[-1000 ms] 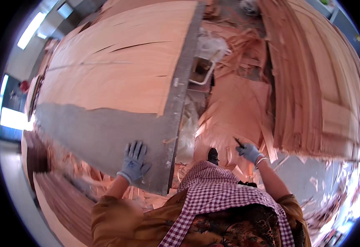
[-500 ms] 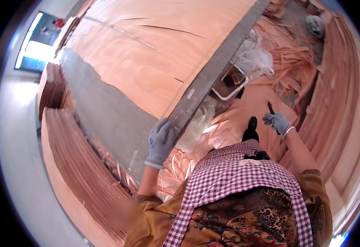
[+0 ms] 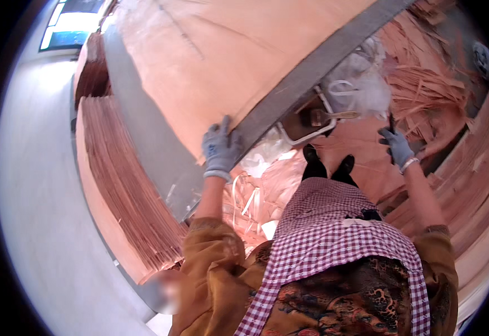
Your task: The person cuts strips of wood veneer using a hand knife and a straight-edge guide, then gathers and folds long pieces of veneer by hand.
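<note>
Over a flat grey tabletop (image 3: 143, 123) we see a thin peach-coloured wood veneer sheet (image 3: 222, 56), smooth, faintly grained, with dark slits and an uneven left edge. The grey-gloved left hand (image 3: 221, 148) rests on its near corner, fingers spread; the grey-gloved right hand (image 3: 398, 147) grasps a slim dark tool (image 3: 391, 122). Beside the table, a wooden-handled brush (image 3: 342, 115) crosses a white-rimmed tray (image 3: 310, 136), whose dark inside we cannot clearly make out.

The veneer sheet (image 3: 244, 45) is cut off by the upper edge. The left hand (image 3: 222, 147) covers part of the sheet's near corner. The right hand (image 3: 398, 147) hides part of the dark tool (image 3: 391, 124); its type is indeterminable. The counter (image 3: 311, 75) conceals part of the tray (image 3: 311, 136).
</note>
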